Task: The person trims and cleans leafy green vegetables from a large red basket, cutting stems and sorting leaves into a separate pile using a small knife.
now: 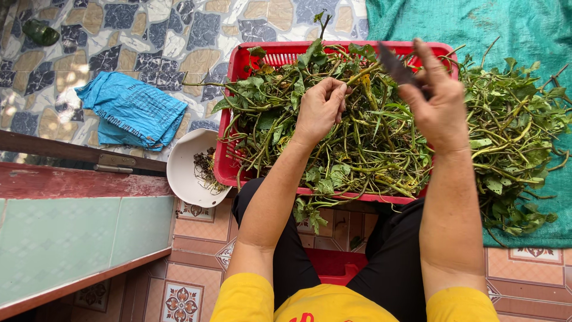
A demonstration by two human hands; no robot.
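Note:
My left hand [320, 107] is closed around a green vegetable stem [363, 73] above a red plastic basket [333, 50]. My right hand [438, 98] grips a small dark knife [395, 65], its blade pointing up and left toward that stem. The basket rests across my knees and is heaped with leafy green stems [369, 143]. More of the same greens [515, 131] spill to the right onto a teal cloth [524, 30].
A white bowl [185, 170] holding some trimmings sits left of the basket. A folded blue bag [131, 110] lies on the patterned stone floor. A red-edged step with green tiles [71, 232] runs along the left. Tiled floor lies beneath me.

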